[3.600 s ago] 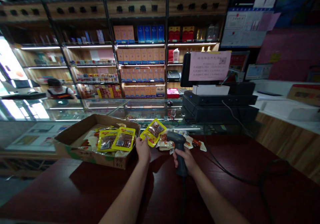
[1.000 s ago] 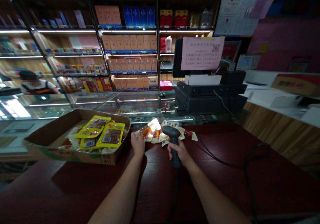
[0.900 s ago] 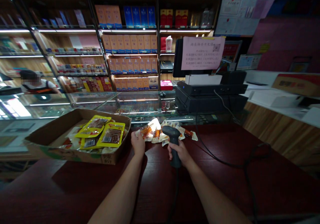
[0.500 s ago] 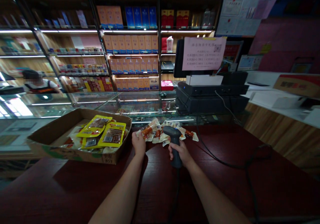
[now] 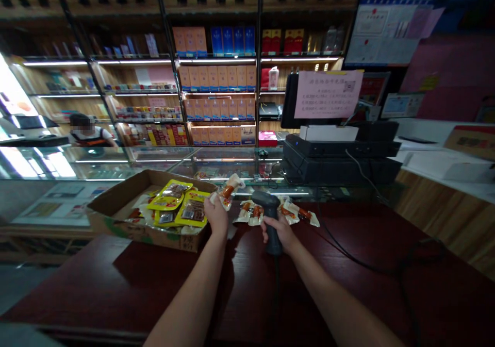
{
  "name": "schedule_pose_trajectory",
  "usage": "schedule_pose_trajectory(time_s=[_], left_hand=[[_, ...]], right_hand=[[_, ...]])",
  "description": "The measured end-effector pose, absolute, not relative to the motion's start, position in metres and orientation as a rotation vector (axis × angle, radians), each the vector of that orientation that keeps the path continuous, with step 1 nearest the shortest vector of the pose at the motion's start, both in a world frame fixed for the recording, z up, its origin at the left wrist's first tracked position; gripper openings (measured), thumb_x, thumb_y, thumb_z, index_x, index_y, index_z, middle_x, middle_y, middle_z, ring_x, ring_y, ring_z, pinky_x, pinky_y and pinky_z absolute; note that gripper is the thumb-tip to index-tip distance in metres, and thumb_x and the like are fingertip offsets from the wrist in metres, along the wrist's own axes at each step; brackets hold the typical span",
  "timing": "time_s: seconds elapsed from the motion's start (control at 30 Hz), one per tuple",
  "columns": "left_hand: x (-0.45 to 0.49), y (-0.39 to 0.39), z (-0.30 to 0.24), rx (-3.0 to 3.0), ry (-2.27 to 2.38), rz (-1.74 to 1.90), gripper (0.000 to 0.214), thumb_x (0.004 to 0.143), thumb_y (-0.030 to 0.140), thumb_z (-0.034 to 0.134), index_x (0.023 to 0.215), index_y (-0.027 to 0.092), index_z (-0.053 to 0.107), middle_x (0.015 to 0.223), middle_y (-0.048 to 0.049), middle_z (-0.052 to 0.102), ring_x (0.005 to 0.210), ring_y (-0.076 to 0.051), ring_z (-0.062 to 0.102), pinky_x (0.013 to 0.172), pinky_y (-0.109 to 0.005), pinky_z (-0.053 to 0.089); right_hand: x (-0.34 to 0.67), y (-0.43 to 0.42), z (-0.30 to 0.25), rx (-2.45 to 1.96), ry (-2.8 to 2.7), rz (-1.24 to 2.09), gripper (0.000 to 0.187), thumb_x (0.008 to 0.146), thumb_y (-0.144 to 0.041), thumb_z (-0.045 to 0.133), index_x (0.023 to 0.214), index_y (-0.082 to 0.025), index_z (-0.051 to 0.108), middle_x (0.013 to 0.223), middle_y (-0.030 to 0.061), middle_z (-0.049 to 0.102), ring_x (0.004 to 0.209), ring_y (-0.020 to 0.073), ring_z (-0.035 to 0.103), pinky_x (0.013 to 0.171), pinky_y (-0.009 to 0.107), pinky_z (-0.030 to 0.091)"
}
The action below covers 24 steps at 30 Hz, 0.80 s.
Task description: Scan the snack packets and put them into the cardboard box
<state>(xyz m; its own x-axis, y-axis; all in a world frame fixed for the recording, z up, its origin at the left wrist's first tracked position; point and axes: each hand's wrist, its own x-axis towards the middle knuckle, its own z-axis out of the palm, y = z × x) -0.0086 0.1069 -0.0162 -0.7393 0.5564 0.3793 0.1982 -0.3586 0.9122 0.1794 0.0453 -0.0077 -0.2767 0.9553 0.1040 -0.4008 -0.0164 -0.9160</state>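
Note:
My left hand (image 5: 217,214) is closed on a clear vacuum-sealed snack packet (image 5: 229,191) with reddish-brown food inside, held up by the right rim of a cardboard box (image 5: 116,228). In that box lie yellow snack packets (image 5: 192,209) and some clear ones. My right hand (image 5: 281,232) grips a dark barcode scanner (image 5: 270,218) by its handle, upright, its head turned toward the held packet. Behind the scanner, more sealed packets (image 5: 249,213) lie in a loose pile on the dark red table, partly hidden by the scanner.
The scanner's cable (image 5: 277,285) hangs toward me, and a black cable (image 5: 348,257) loops across the table (image 5: 332,295) on the right. Beyond it stand a glass counter (image 5: 228,154), a monitor with a pink notice (image 5: 328,95) and black boxes (image 5: 340,159). A person (image 5: 91,133) is at the far left.
My left hand has lifted the snack packet off the pile, up and to the left relative to the scanner. The view has shifted, so the scene sits further right.

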Motion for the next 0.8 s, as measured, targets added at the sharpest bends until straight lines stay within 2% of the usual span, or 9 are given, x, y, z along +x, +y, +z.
schedule_pose_trajectory(time_s=[0.17,0.3,0.4,0.5,0.57,0.67,0.8], left_hand=[[-0.064,0.104,0.022,0.707,1.31,2.421,0.025,0.081,0.028,0.046,0.103,0.017,0.05,0.087,-0.0034,0.058,0.073,-0.012,0.06,0.072,-0.03,0.051],[-0.101,0.091,0.043,0.706,1.066,2.451,0.039,0.079,0.022,0.049,0.117,0.021,0.042,0.111,-0.0078,0.054,0.078,-0.011,0.061,0.071,-0.03,0.054],[-0.115,0.081,0.046,0.702,1.059,2.494,0.057,0.076,0.019,0.053,0.128,0.028,0.031,0.139,-0.011,0.032,0.095,-0.013,0.06,0.076,-0.03,0.054],[-0.118,0.075,0.041,0.713,1.176,2.546,0.069,0.075,0.018,0.053,0.135,0.028,0.023,0.149,-0.0105,0.012,0.122,-0.021,0.044,0.085,-0.031,0.051],[-0.116,0.071,0.038,0.759,1.251,2.576,0.072,0.074,0.018,0.052,0.138,0.024,0.02,0.15,-0.0117,0.011,0.131,-0.023,0.032,0.094,-0.033,0.046],[-0.108,0.065,0.038,0.865,1.316,2.609,0.072,0.074,0.017,0.051,0.139,0.02,0.02,0.15,-0.014,0.014,0.135,-0.024,0.025,0.105,-0.037,0.032],[-0.081,0.057,0.04,1.034,1.341,2.598,0.067,0.077,0.016,0.047,0.139,0.017,0.022,0.148,-0.0158,0.02,0.138,-0.022,0.018,0.107,-0.037,0.028]], right_hand=[[0.138,0.049,0.021,-0.615,-1.21,1.579,0.03,0.065,-0.033,0.066,0.085,-0.016,0.052,0.051,-0.0052,0.056,0.033,0.0102,0.051,0.032,0.022,0.045],[0.106,0.047,0.031,-0.535,-1.285,1.603,0.035,0.066,-0.033,0.065,0.095,-0.016,0.054,0.051,-0.0062,0.056,0.033,0.01,0.051,0.032,0.021,0.045],[0.093,0.043,0.031,-0.514,-1.309,1.622,0.035,0.067,-0.033,0.065,0.095,-0.016,0.054,0.05,-0.0063,0.056,0.034,0.01,0.051,0.033,0.021,0.045],[0.091,0.04,0.027,-0.522,-1.311,1.631,0.037,0.067,-0.032,0.066,0.097,-0.017,0.053,0.051,-0.0063,0.056,0.034,0.01,0.051,0.033,0.021,0.045],[0.094,0.039,0.023,-0.534,-1.292,1.632,0.038,0.067,-0.031,0.066,0.099,-0.017,0.052,0.051,-0.0062,0.056,0.034,0.0097,0.051,0.033,0.02,0.044],[0.103,0.039,0.015,-0.567,-1.254,1.619,0.038,0.067,-0.032,0.066,0.099,-0.016,0.052,0.051,-0.0059,0.056,0.034,0.01,0.051,0.033,0.021,0.045],[0.118,0.039,0.005,-0.614,-1.197,1.588,0.033,0.068,-0.032,0.066,0.093,-0.016,0.053,0.05,-0.0059,0.055,0.033,0.0101,0.05,0.032,0.021,0.044]])
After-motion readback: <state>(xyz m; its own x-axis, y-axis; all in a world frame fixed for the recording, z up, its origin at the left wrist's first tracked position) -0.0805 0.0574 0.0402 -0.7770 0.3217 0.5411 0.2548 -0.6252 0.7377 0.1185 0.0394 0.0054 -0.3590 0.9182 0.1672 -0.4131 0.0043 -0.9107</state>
